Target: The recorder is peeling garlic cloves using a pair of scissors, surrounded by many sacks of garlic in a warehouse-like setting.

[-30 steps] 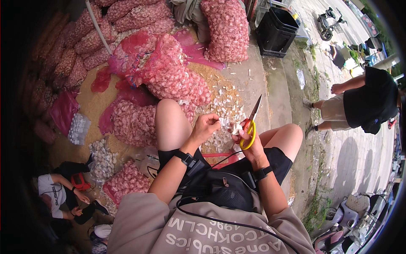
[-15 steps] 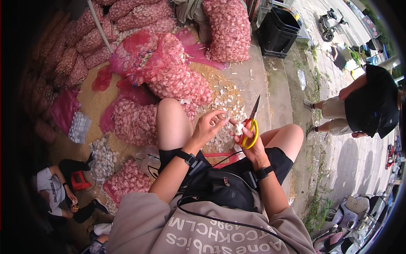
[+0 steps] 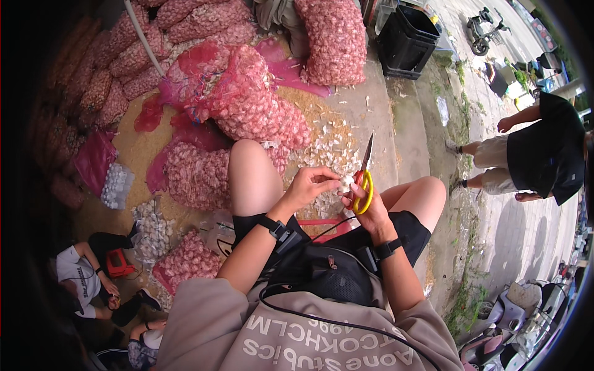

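Garlic bulb, small and white, sits pinched between the two hands just above the person's lap, between the bare knees. The left hand closes its fingers around the bulb's near side, steadying it so the other hand can work on it. The right hand grips yellow-handled scissors, its fingers threaded through the loops; the blades point up and away to the far side, and whether they stand apart or together cannot be told. The bulb rests right against the handles, close enough for trimming.

On the ground beyond the knees lies a scatter of white skins and cut bits, falling where the hands work. Pink mesh sacks of garlic are heaped at the far left, within reach. A black crate stands at the far right, by the kerb. Another person in a dark top stands at the right, well apart, and one more crouches near left.
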Available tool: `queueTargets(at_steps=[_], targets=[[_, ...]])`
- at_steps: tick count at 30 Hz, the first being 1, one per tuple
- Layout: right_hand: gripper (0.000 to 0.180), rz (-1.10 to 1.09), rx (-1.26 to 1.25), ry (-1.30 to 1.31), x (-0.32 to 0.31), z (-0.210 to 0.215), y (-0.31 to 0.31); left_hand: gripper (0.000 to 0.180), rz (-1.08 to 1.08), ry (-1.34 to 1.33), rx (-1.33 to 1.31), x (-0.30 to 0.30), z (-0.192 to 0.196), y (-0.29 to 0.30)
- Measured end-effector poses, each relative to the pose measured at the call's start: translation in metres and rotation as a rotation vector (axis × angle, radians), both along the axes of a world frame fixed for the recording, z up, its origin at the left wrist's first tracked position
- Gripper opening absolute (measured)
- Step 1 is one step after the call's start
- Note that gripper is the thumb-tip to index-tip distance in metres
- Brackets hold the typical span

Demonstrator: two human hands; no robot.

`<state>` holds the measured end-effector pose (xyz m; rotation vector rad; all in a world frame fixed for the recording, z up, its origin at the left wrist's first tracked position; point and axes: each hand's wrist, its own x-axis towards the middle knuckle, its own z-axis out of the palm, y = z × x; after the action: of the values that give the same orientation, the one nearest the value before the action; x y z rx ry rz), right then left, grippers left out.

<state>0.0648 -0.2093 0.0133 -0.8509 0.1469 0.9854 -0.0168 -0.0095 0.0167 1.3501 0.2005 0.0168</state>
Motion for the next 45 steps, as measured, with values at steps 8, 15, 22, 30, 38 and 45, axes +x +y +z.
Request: queueTargets(at_steps=[8,15,22,30,38,45], targets=[[0.040,0.049,0.008,-0.008,-0.002,0.000,0.001,0.019,0.019,0.026,-0.045,0.001,-0.011,-0.001],[0.042,0.057,0.036,-0.004,-0.005,0.010,0.002,0.014,0.110,-0.026,0.066,-0.001,-0.002,-0.004],[0.039,-0.013,0.011,-0.146,-0.005,0.002,0.003,0.020,0.087,-0.135,0.458,-0.003,0.020,-0.012],[0.026,0.001,-0.032,-0.050,-0.004,0.015,0.004,0.017,0.119,-0.214,0.531,-0.002,0.024,-0.008],[0.026,0.002,-0.040,-0.054,-0.004,0.011,0.003,0.012,0.130,-0.288,0.608,-0.002,0.020,-0.006],[0.031,0.018,-0.079,-0.083,-0.005,0.010,0.004,0.008,0.163,-0.336,0.782,-0.001,0.025,-0.010]])
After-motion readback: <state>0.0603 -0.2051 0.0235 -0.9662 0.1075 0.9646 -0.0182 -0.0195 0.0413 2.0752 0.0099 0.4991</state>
